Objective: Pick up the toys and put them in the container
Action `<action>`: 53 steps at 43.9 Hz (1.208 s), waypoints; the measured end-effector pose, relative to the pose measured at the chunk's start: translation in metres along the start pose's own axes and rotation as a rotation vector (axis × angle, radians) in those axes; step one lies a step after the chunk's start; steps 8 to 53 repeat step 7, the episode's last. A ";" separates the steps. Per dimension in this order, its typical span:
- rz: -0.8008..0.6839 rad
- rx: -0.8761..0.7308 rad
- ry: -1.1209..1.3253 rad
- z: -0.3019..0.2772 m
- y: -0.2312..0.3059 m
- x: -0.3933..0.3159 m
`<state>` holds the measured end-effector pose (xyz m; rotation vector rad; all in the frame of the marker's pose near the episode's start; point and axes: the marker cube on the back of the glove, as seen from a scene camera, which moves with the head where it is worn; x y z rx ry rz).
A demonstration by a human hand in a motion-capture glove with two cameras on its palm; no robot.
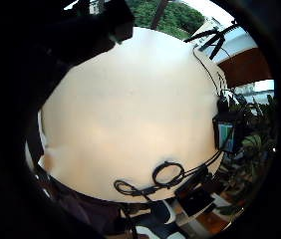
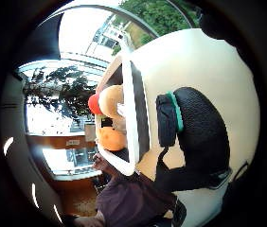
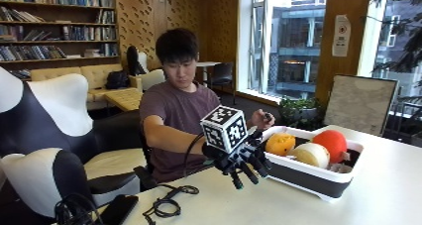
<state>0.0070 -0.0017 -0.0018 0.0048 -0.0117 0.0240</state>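
Observation:
In the outside view a dark container with a white rim [image 3: 310, 178] stands on the pale table [image 3: 376, 200]. In it lie an orange toy [image 3: 280, 143], a cream toy [image 3: 311, 154] and a red toy [image 3: 331, 141]. My gloved right hand [image 3: 242, 160] hovers over the table just beside the container's near end, fingers hanging down and holding nothing. The person's bare left hand [image 3: 262, 120] is at the container's far corner. The thumb side palm view shows the container's rim [image 2: 132, 118] with the red toy [image 2: 93, 103], cream toy [image 2: 111, 100] and orange toy [image 2: 111, 138] inside.
A coiled black cable [image 3: 165, 205] and a flat black device [image 3: 119, 209] lie near the table's edge by the person; the cable [image 1: 168, 174] also shows in the little finger side palm view on bare tabletop [image 1: 130, 109]. Chairs stand behind the table.

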 end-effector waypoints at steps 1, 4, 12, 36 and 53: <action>-0.002 -0.001 0.002 0.001 0.000 -0.001; -0.012 -0.005 0.006 0.002 0.002 -0.004; -0.020 -0.008 0.007 0.003 0.003 -0.007; -0.020 -0.008 0.007 0.003 0.003 -0.007; -0.020 -0.008 0.007 0.003 0.003 -0.007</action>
